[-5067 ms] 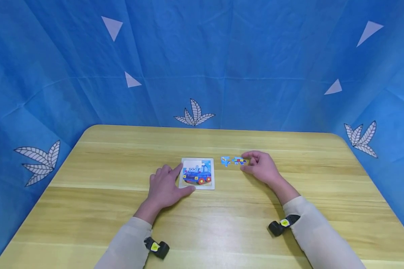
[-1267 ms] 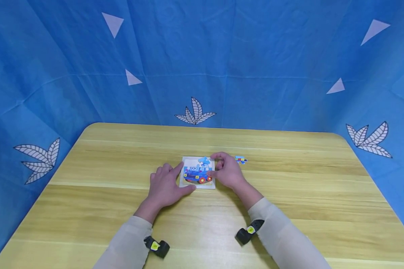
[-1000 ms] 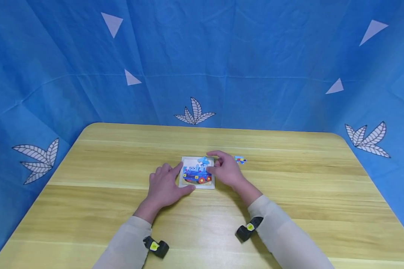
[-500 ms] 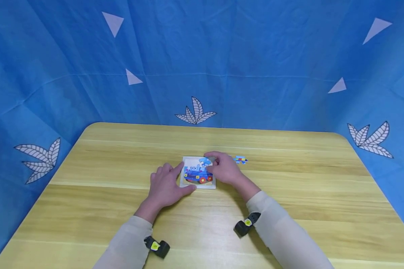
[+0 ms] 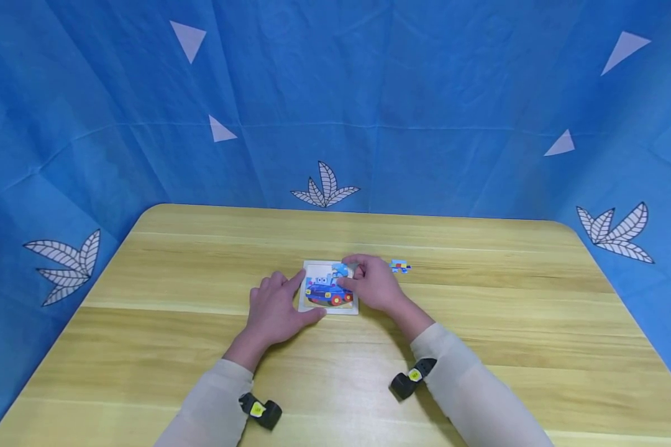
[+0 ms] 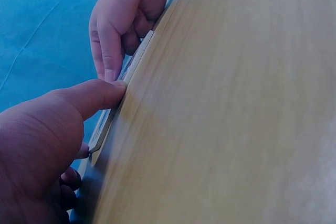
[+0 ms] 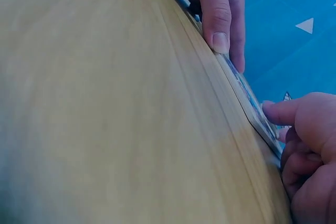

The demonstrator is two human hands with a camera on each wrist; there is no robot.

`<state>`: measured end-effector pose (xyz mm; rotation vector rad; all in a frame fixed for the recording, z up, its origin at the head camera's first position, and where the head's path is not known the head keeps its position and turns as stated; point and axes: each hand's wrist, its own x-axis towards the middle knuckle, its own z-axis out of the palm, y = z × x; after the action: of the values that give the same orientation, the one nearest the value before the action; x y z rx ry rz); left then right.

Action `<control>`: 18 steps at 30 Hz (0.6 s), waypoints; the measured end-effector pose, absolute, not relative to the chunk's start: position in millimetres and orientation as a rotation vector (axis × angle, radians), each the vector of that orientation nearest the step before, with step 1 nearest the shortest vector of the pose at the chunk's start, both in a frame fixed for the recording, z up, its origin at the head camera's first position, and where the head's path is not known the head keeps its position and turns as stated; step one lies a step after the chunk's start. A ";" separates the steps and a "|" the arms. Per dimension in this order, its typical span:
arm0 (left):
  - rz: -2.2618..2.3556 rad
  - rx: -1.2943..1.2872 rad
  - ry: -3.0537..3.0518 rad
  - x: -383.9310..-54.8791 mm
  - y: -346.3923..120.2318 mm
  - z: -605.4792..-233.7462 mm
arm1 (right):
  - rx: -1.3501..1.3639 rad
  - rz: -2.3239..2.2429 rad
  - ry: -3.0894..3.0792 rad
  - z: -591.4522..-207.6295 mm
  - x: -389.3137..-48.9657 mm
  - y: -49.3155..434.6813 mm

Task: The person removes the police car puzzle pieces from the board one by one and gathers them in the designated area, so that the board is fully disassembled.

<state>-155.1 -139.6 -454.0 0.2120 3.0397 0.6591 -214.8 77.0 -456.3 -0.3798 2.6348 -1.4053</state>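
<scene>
A white-framed picture puzzle [image 5: 341,311] of a blue car lies flat on the table. My left hand [image 5: 274,310] holds its left side, thumb at the front edge and index finger at the back. Over the upper right part of the picture, my right hand [image 5: 374,282] holds a light-blue puzzle piece [image 5: 340,269] between thumb and index finger, partly hiding it. The upper left of the picture area is plain white. In the left wrist view the thumb of my left hand [image 6: 47,135] touches the frame edge [image 6: 140,51]. My right hand [image 7: 310,145] reaches the far end in the right wrist view.
One loose colourful puzzle piece [image 5: 400,266] lies on the wooden table [image 5: 481,279], just right of my right hand. A blue patterned cloth [image 5: 425,93] hangs behind the table's back edge.
Five seconds ago two loose pieces lay by my right hand; it has since moved left with one to the puzzle. That piece has turned from tilted to nearly straight. My left hand stays put.
</scene>
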 end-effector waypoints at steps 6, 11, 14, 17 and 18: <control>0.661 0.213 3.042 -154.8 -139.6 -454.4 | -0.400 -1.415 2.629 -457.4 -213.4 77.4; 0.661 0.221 3.047 -154.3 -139.8 -454.3 | -0.386 -1.413 2.613 -457.9 -212.8 77.9; 0.672 0.225 3.046 -154.1 -140.0 -454.1 | -0.370 -1.408 2.621 -458.1 -212.5 78.1; 0.675 0.224 3.045 -153.9 -140.1 -453.6 | -0.368 -1.412 2.627 -457.6 -212.2 77.7; 0.677 0.223 3.045 -153.9 -140.1 -453.4 | -0.373 -1.416 2.627 -457.4 -212.0 77.5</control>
<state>-153.9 -140.1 -453.4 0.2233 3.0448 0.6767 -212.0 77.5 -457.4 -0.3726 2.6266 -1.4160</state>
